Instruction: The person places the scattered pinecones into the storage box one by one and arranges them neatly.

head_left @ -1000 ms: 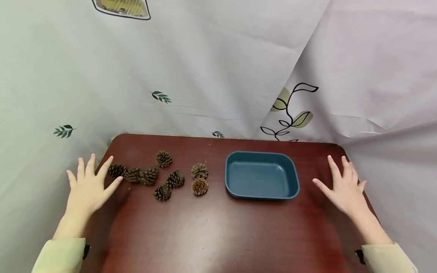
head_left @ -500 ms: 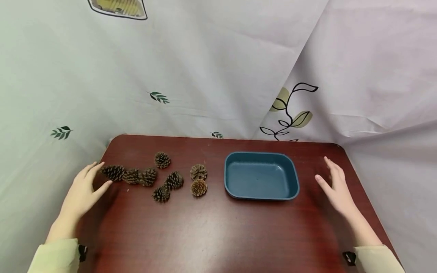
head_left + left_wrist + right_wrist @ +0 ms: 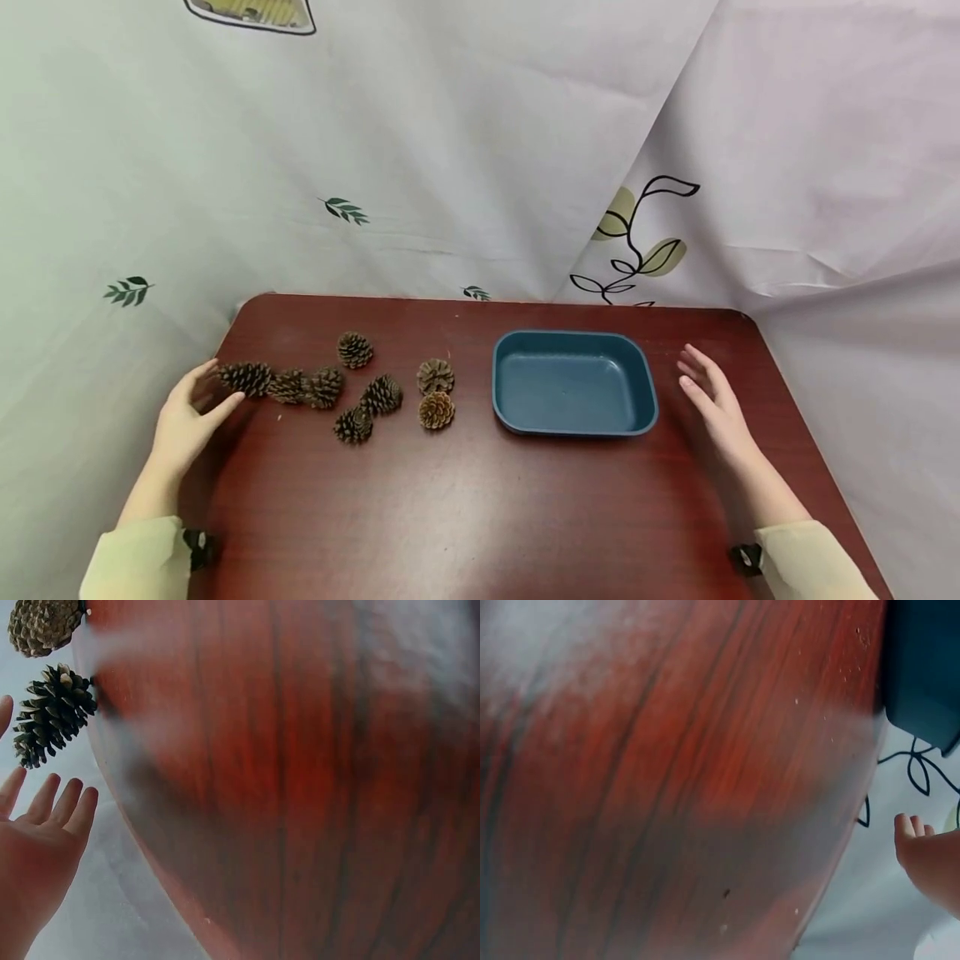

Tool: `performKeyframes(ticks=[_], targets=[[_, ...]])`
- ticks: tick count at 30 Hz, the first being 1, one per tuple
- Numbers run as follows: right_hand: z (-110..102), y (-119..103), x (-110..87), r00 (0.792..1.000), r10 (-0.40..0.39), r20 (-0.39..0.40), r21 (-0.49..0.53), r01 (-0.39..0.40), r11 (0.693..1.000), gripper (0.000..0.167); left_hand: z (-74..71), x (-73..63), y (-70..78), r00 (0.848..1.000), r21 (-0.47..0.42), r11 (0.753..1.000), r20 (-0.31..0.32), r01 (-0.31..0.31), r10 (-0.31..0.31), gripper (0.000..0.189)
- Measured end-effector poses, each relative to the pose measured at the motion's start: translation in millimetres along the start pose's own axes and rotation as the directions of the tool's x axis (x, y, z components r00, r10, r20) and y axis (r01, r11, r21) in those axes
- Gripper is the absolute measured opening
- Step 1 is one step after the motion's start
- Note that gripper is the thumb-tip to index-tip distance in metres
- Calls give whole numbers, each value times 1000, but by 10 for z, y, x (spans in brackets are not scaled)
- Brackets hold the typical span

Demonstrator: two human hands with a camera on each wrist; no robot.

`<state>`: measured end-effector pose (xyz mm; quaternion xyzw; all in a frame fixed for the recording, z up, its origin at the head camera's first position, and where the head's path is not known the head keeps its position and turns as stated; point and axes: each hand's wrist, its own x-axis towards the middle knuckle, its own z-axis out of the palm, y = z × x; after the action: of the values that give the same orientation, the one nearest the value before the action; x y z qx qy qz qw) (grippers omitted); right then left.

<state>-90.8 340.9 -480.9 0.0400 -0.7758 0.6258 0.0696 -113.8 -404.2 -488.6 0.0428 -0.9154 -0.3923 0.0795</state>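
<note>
In the head view my left hand (image 3: pixel 182 421) is at the left side of the table, beside the leftmost pine cone (image 3: pixel 246 379). Its thumb and fingers are spread apart with nothing between them. The left wrist view shows that pine cone (image 3: pixel 56 712) just beyond the fingertips; whether one touches it I cannot tell. Two more pine cones (image 3: pixel 322 387) continue the row to the right. A blue rectangular tray (image 3: pixel 573 433) sits right of centre. My right hand (image 3: pixel 720 408) hovers right of the tray, apart from it, fingers loosely bent and holding nothing.
Several other pine cones lie between the row and the tray: one far back (image 3: pixel 355 350), a slanting pair (image 3: pixel 381 394) and a stacked-looking pair (image 3: pixel 436 411). The dark red table (image 3: pixel 480 517) meets a white printed cloth (image 3: pixel 450 150) behind and at both sides.
Both hands have relaxed from widely spread fingers. The left has come down beside the leftmost pine cone; the right has moved left toward the tray. Pine cones and tray stay put.
</note>
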Motion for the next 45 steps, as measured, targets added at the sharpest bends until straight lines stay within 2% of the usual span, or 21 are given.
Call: performKeyframes(ticks=[3,6,9,13,16,19,20,22,27,31,36,45], targets=[[38,23,37,999,10,43,165,-17,986,46,4,36,-41,999,-98,995,13,34,-32,75],[74,58,80,997,16,81,306,-40,951,42,-4,72,-72,998,-197,978,31,66,-61,74],[111,97,110,993,25,113,385,-67,921,40,-6,93,-90,994,-250,962,43,110,-103,71],[157,152,119,986,45,159,417,-109,902,43,22,101,-112,982,-285,939,62,191,-181,68],[177,196,115,979,47,200,430,-131,893,47,51,96,-141,974,-418,881,62,222,-216,59],[178,237,121,972,27,235,457,-134,879,50,66,98,-163,974,-553,806,51,213,-223,51],[175,251,124,969,18,247,465,-135,875,51,69,98,-164,974,-576,790,47,209,-224,49],[168,274,130,963,12,269,465,-141,874,52,73,105,-158,971,-581,785,45,217,-234,49],[145,329,142,948,41,316,421,-179,889,55,98,123,-124,963,-558,793,49,245,-263,51],[127,373,140,941,46,336,424,-195,884,56,123,143,-107,960,-580,776,39,248,-277,49],[108,412,130,931,23,364,430,-190,883,58,132,143,-96,963,-594,770,30,234,-270,45],[93,419,127,923,10,384,433,-190,881,56,162,151,-80,974,-682,710,10,173,-228,46]])
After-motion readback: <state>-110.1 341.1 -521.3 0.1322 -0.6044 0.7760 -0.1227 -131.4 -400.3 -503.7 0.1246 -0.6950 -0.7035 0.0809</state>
